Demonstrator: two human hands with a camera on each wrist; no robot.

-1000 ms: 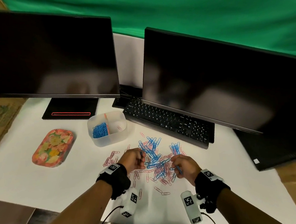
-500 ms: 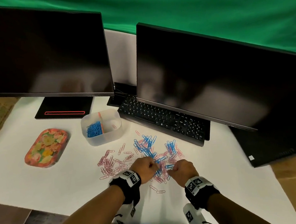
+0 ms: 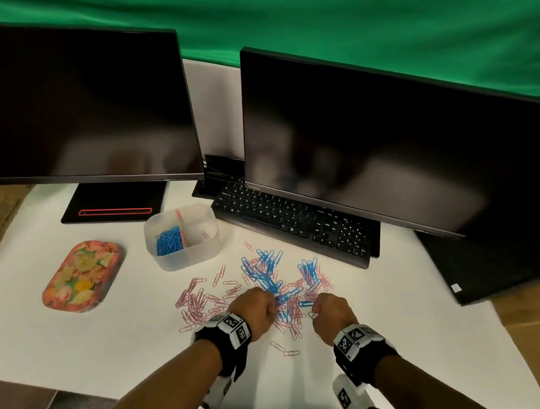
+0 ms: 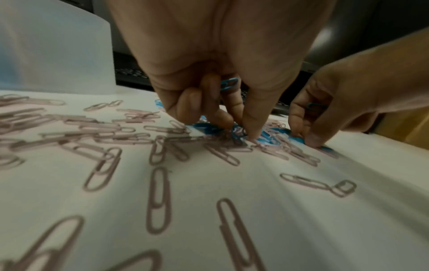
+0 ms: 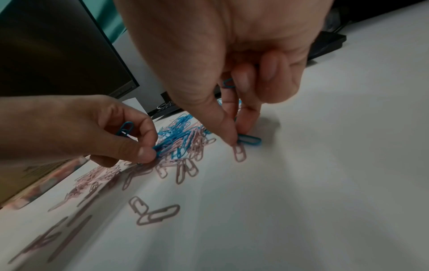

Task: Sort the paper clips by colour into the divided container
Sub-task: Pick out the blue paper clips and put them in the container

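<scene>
Blue and pink paper clips lie mixed in a heap [image 3: 278,284] on the white table, with pink ones [image 3: 195,301] spread to its left. The divided container [image 3: 208,250] stands beyond them, with blue clips [image 3: 169,241] in its left half and a pink clip [image 3: 205,235] in its right half. My left hand [image 3: 259,312] [image 4: 228,124] is at the heap's near edge, holds a blue clip [image 4: 229,84] in its curled fingers and pinches at blue clips on the table. My right hand [image 3: 327,313] [image 5: 236,135] keeps a blue clip [image 5: 228,83] in its curled fingers and pinches another blue clip [image 5: 249,140] on the table.
Two dark monitors [image 3: 76,105] [image 3: 385,153] stand behind, and a black keyboard [image 3: 295,225] lies just beyond the heap. A flowered tray [image 3: 82,277] sits at the left. The table's front edge [image 3: 84,389] is close to my forearms.
Both hands have drawn a little nearer and stay low at the heap's near edge, with the fingertips down on the clips. The view has shifted slightly.
</scene>
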